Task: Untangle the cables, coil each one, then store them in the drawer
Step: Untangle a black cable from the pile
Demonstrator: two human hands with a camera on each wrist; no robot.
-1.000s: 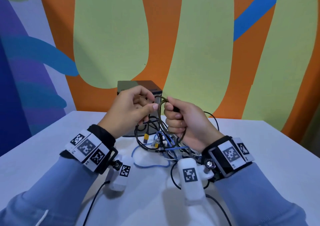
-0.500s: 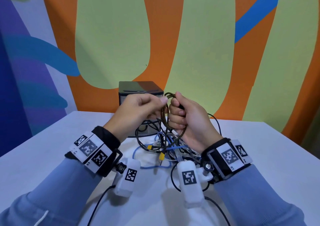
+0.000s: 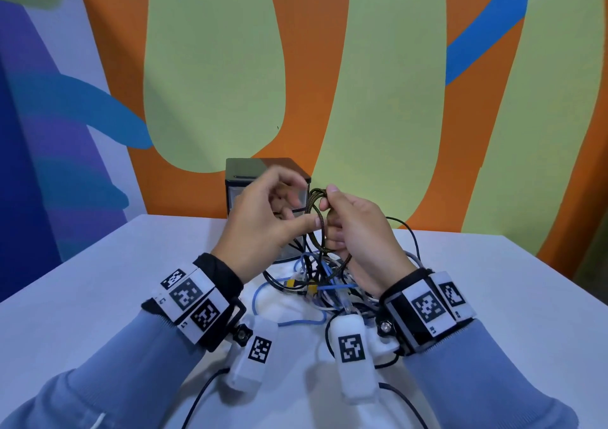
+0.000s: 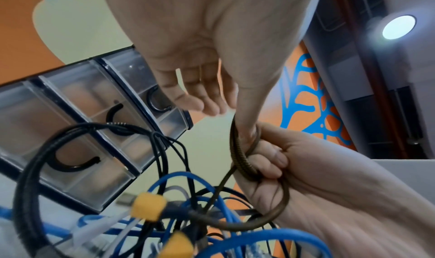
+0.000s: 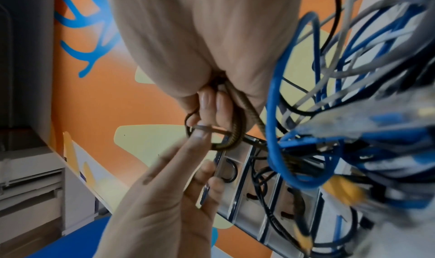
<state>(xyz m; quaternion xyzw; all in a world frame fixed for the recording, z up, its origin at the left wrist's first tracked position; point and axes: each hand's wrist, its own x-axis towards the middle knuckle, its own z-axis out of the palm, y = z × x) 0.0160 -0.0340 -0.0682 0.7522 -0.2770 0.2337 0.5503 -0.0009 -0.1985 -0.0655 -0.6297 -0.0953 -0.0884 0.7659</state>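
A brown braided cable (image 3: 312, 199) is wound into a small coil. My right hand (image 3: 353, 231) grips that coil in its curled fingers, above the table. The coil's free end runs down into a tangle of blue, black and white cables (image 3: 316, 292) with yellow plugs. My left hand (image 3: 273, 218) is right beside it, its thumb lying against the coil (image 5: 237, 132) and its other fingers loose and apart (image 4: 200, 94). The small drawer unit (image 3: 253, 171) stands behind the hands, and its clear drawer fronts (image 4: 89, 98) with black handles are closed.
The white table (image 3: 493, 297) spreads to both sides of the tangle. The drawer unit backs onto a painted orange and green wall (image 3: 214, 66). Black leads from the wrist cameras trail toward me across the table (image 3: 200, 395).
My left hand brought a loop over to the right hand, then its fingers released the pinch and spread, leaving only the thumb on the coil. The yellow plug dropped lower into the tangle.
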